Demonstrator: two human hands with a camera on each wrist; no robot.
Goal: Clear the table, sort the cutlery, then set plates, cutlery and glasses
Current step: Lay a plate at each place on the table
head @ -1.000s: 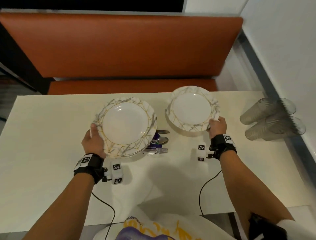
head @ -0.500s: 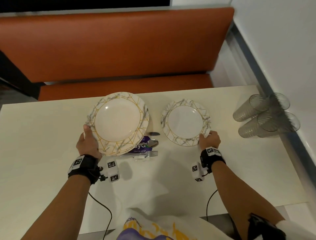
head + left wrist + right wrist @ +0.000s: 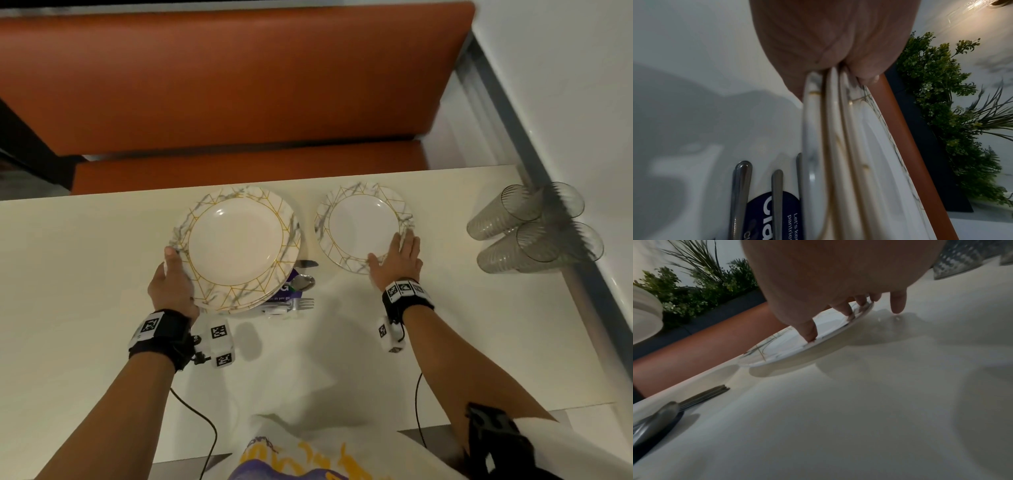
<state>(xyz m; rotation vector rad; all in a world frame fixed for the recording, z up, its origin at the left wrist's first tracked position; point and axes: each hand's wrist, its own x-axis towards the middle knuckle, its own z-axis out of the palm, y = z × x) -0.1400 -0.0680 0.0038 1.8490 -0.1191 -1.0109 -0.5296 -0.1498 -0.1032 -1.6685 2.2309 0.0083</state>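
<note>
Plates (image 3: 236, 250): stacked, stiff, breakable, glazed slick; left hand (image 3: 173, 286) pinches their rim. Small plate (image 3: 363, 226): right hand (image 3: 397, 260) flat on it, fingers straight.

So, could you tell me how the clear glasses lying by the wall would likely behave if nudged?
The glasses lie on their sides, stacked against the wall, so a push would probably set them rolling. The upper ones rest on the lower ones, so moving one may topple the pile. They look thin-walled, so probably light.

plate stack (image 3: 236, 250) left of single plate (image 3: 363, 226), glasses (image 3: 534, 229) far right.
</note>
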